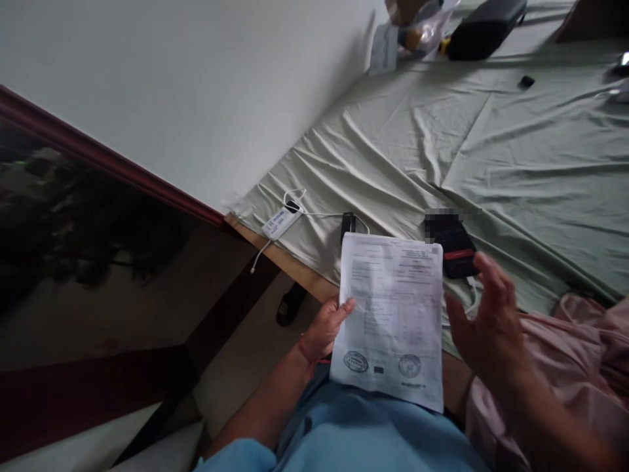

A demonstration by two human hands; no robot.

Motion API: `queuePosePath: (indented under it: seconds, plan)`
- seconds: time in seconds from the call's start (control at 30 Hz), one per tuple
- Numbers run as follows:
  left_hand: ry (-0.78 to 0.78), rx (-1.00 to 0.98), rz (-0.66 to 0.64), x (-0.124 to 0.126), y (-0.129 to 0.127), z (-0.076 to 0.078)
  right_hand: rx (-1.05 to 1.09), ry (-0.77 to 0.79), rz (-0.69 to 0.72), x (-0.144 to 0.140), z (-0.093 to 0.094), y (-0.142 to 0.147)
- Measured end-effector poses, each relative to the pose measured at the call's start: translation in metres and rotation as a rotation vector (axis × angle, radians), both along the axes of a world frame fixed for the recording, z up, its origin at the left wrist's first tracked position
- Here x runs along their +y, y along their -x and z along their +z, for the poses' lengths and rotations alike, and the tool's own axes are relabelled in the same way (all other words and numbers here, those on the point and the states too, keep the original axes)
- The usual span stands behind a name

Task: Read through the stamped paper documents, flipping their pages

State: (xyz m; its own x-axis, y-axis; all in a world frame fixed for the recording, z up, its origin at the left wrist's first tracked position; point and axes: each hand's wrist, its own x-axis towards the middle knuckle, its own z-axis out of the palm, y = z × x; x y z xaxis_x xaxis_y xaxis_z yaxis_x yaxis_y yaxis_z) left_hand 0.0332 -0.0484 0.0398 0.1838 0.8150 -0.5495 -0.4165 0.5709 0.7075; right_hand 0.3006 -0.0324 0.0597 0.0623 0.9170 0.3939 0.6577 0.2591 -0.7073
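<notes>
A white printed document (pixel 392 314) with round stamps near its bottom is held up in front of my body. My left hand (pixel 328 326) grips its left edge, thumb on the front and the other fingers hidden behind. To the right of the sheet, my right hand (pixel 486 318) is raised with thumb and fingers apart, holding nothing. Just beyond that hand lies a dark phone (pixel 458 249) with a red band on its screen and a white cable (pixel 472 292) at its near end.
A pale green sheet (pixel 388 164) covers the bed. On it are a white power strip (pixel 282 221), a black adapter (pixel 348 226), a small black object (pixel 527 82) and a dark case (pixel 486 29). A wall (pixel 196 85) rises at left; a dark sandal (pixel 289 307) lies on the floor.
</notes>
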Motion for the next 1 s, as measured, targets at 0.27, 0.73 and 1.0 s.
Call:
queuePosePath:
  seconds: [0.27, 0.73, 1.0]
  plan:
    - [-0.046, -0.006, -0.069, -0.015, -0.004, 0.005, -0.467, -0.061, 0.358, 0.067, 0.044, 0.035]
    - [-0.073, 0.172, 0.016, -0.025, -0.014, -0.008, -0.407, 0.249, 0.366, 0.083, 0.027, 0.040]
    - [-0.140, 0.469, 0.022, -0.027, -0.014, -0.009, -0.426, 0.283, 0.512, 0.097, 0.042, 0.060]
